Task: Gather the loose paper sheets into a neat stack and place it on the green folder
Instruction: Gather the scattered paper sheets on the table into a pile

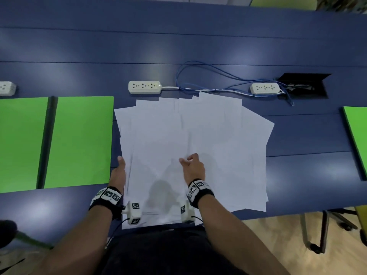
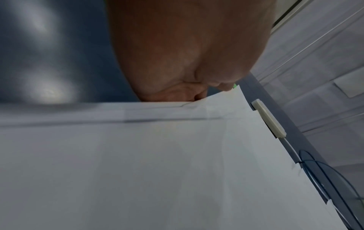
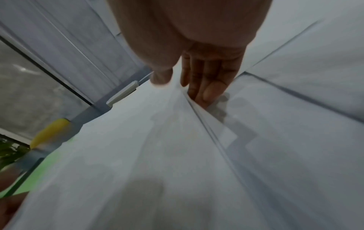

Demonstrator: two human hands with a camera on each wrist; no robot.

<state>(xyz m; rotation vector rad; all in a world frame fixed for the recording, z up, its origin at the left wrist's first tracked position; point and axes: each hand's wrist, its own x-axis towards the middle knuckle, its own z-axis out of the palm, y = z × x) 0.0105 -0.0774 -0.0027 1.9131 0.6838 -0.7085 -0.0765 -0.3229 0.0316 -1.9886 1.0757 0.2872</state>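
Observation:
Several white paper sheets (image 1: 188, 135) lie fanned out and overlapping on the blue table, in front of me. An open green folder (image 1: 79, 139) lies flat just left of them. My left hand (image 1: 120, 165) stands at the sheets' left edge; in the left wrist view its fingers (image 2: 189, 93) disappear behind that paper edge (image 2: 157, 171). My right hand (image 1: 188, 161) rests in the middle of the spread. In the right wrist view its straight fingers (image 3: 204, 91) press against the raised edge of some sheets (image 3: 138, 155), thumb on the other side.
Behind the paper are two white power strips (image 1: 144, 87) (image 1: 265, 88), a loop of blue cable (image 1: 208, 76) and an open black cable hatch (image 1: 303, 86). A second green folder (image 1: 357, 135) lies at the far right. Chair legs (image 1: 317, 235) stand below the near table edge.

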